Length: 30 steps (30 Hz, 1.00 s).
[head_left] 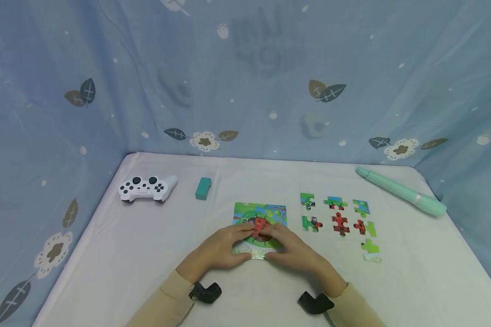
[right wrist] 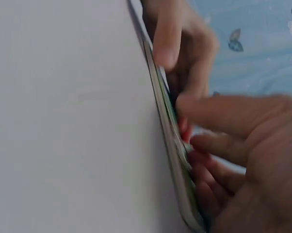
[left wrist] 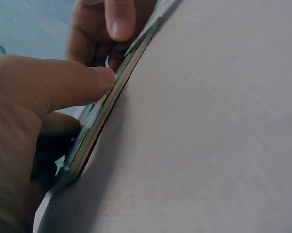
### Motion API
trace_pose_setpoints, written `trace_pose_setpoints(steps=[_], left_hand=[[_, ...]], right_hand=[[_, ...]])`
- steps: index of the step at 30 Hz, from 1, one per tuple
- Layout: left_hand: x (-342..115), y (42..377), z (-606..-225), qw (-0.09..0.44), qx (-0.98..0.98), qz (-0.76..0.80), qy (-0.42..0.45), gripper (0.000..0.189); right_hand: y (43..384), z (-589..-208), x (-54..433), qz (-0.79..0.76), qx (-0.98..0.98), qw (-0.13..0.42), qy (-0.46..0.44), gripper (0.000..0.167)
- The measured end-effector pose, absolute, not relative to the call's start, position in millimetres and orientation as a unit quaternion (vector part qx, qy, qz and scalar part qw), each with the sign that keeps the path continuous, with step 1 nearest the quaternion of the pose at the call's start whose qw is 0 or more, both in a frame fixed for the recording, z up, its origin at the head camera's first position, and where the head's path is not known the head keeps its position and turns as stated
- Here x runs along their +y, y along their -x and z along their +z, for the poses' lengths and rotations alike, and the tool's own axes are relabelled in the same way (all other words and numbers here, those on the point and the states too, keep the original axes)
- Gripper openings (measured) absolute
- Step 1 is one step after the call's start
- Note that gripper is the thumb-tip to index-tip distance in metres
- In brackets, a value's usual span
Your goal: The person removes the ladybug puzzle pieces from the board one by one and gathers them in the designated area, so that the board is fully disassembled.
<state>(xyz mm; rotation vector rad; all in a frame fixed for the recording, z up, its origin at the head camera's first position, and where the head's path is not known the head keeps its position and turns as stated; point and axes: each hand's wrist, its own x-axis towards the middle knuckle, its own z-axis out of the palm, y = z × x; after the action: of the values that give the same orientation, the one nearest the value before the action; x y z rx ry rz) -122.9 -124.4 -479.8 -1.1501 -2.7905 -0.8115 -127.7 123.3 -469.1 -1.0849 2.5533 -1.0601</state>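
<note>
A ladybug jigsaw puzzle (head_left: 266, 210) lies flat on the white table under both hands. My left hand (head_left: 222, 247) rests over its left side, fingertips on the ladybug and thumb at the near edge. From the right, my right hand (head_left: 292, 249) reaches over the puzzle, its fingertips touching the ladybug too. In the left wrist view the left thumb (left wrist: 95, 80) lies on the rim of the thick puzzle board (left wrist: 100, 119). The right wrist view shows the right fingers (right wrist: 223, 145) at the board's surface, slightly blurred. Parts of the picture are hidden by the fingers.
Several loose jigsaw pieces (head_left: 341, 224) lie in rough rows right of the puzzle. A white game controller (head_left: 145, 188) and a teal block (head_left: 203, 188) are at the back left. A mint-green tube-shaped object (head_left: 401, 190) lies at the back right. Blue patterned cloth (head_left: 245, 91) surrounds the table.
</note>
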Motion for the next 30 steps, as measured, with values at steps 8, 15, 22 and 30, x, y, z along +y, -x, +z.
trace_pose_setpoints(steps=[8, 15, 22, 30], left_hand=[[-129.4, 128.5, -479.0, 0.035, -0.888, -0.238, 0.393, 0.057], [-126.8, 130.9, -478.4, 0.018, -0.890, -0.238, 0.388, 0.057], [-126.0, 129.4, -479.0, 0.015, -0.890, -0.243, 0.385, 0.057], [-125.9, 126.7, -481.5, 0.010, -0.893, -0.243, 0.378, 0.057]], right_hand=[[128.2, -476.8, 114.4, -0.344, 0.860, 0.057, 0.373, 0.052], [127.1, -474.7, 113.6, -0.344, 0.864, 0.057, 0.363, 0.051], [123.7, -473.5, 112.2, -0.348, 0.866, 0.064, 0.353, 0.048], [122.9, -470.4, 113.2, -0.357, 0.858, 0.092, 0.357, 0.051]])
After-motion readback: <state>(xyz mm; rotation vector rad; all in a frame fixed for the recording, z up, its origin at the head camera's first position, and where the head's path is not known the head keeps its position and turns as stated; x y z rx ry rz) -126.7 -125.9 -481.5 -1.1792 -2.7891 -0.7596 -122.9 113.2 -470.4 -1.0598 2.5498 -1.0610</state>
